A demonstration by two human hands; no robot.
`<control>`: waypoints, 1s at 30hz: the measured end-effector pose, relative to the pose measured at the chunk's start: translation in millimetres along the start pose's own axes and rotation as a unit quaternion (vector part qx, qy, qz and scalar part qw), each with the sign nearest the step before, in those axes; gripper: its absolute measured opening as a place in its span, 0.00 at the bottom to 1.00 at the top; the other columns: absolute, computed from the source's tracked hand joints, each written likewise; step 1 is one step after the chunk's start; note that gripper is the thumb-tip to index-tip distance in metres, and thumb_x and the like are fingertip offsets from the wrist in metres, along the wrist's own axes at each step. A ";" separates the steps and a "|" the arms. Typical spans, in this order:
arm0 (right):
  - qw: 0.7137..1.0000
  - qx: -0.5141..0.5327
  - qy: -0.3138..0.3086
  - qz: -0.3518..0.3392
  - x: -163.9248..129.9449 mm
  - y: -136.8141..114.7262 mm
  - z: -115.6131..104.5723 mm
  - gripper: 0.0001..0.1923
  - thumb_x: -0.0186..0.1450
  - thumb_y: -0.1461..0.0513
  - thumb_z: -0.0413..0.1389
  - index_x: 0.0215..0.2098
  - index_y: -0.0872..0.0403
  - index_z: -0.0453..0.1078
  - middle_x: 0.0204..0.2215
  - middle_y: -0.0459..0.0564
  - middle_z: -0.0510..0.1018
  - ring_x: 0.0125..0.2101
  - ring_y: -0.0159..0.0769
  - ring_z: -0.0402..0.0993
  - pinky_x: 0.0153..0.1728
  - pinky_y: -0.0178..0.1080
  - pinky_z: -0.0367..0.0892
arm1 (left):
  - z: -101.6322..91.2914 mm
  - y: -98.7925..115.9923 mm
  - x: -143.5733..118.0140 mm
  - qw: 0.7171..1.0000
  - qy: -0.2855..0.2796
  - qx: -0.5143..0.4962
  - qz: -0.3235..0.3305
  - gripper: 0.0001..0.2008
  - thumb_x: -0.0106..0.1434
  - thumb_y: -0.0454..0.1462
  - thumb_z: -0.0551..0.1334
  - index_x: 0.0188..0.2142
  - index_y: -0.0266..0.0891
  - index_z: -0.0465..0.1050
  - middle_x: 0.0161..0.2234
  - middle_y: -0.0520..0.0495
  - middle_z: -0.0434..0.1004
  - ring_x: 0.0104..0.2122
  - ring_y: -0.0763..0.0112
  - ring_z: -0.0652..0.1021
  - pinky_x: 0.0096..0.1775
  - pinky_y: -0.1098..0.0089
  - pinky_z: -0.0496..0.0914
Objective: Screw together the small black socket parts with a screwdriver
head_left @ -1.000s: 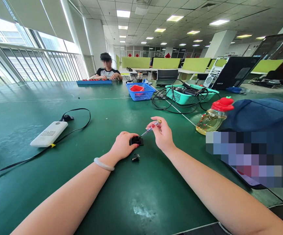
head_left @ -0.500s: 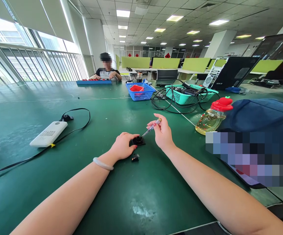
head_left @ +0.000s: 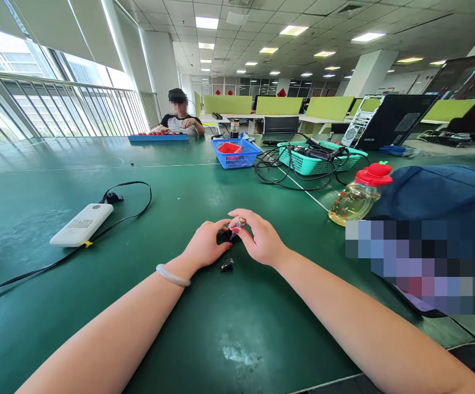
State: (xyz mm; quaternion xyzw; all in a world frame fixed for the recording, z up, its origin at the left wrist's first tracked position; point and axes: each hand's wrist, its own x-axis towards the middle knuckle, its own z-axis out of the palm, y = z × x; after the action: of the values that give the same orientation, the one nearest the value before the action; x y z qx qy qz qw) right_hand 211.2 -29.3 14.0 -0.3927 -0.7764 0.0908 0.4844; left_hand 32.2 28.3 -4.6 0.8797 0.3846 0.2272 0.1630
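My left hand (head_left: 207,244) rests on the green table (head_left: 204,328) and pinches a small black part (head_left: 224,236) against it. My right hand (head_left: 258,238) grips a small clear-handled screwdriver (head_left: 238,223), held nearly upright, with its tip down on that black part. The two hands touch over the part, which is mostly hidden. A second small black piece (head_left: 226,266) lies loose on the table just in front of my left hand.
A white power bank (head_left: 82,224) with a black cable lies to the left. A bottle with a red cap (head_left: 358,197) and a blue bag (head_left: 438,197) sit on the right. Blue (head_left: 237,153) and teal (head_left: 319,158) baskets stand farther back. Another person sits at the far end.
My right hand has swung left and down toward my left hand. The screwdriver went from slanted beside the part to nearly upright over it.
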 end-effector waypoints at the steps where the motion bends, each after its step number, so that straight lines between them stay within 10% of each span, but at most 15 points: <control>1: 1.000 -0.012 0.005 -0.003 0.3 -0.1 -0.5 0.14 0.69 0.63 0.51 0.52 0.46 0.67 0.38 0.50 0.81 0.39 0.42 0.78 0.46 0.48 0.73 | -0.2 0.2 -0.2 1.000 0.001 -0.002 0.000 0.23 0.58 0.35 0.65 0.53 0.45 0.72 0.42 0.47 0.81 0.46 0.56 0.77 0.50 0.58 0.71; 15: 0.989 -0.064 -0.071 -0.110 1.1 -1.9 4.9 0.19 0.67 0.68 0.48 0.52 0.45 0.68 0.39 0.47 0.83 0.40 0.39 0.80 0.57 0.53 0.66 | 0.5 1.1 0.9 1.000 -0.006 -0.011 0.012 0.21 0.60 0.34 0.61 0.53 0.47 0.73 0.45 0.50 0.82 0.41 0.61 0.79 0.45 0.63 0.73; 23: 0.989 -0.069 0.077 -0.102 -0.4 -7.6 -4.7 0.20 0.69 0.66 0.48 0.57 0.44 0.64 0.38 0.49 0.82 0.39 0.41 0.79 0.52 0.51 0.69 | 0.4 0.7 -0.2 0.999 0.001 -0.035 0.000 0.25 0.57 0.34 0.63 0.55 0.43 0.71 0.44 0.47 0.82 0.43 0.59 0.80 0.48 0.60 0.73; 30: 0.993 -0.083 0.068 -0.042 0.2 6.8 1.6 0.18 0.70 0.67 0.48 0.56 0.47 0.65 0.36 0.48 0.81 0.38 0.39 0.77 0.46 0.46 0.73 | -0.1 0.8 -0.1 0.999 0.014 -0.049 -0.005 0.27 0.57 0.35 0.63 0.57 0.44 0.70 0.45 0.48 0.82 0.44 0.60 0.80 0.49 0.59 0.74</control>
State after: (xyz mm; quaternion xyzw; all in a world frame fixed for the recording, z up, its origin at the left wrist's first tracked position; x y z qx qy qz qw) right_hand 213.4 -24.2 9.8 -0.4035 -0.7628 -0.0215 0.5049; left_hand 32.5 27.7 -4.1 0.8654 0.3794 0.2577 0.2019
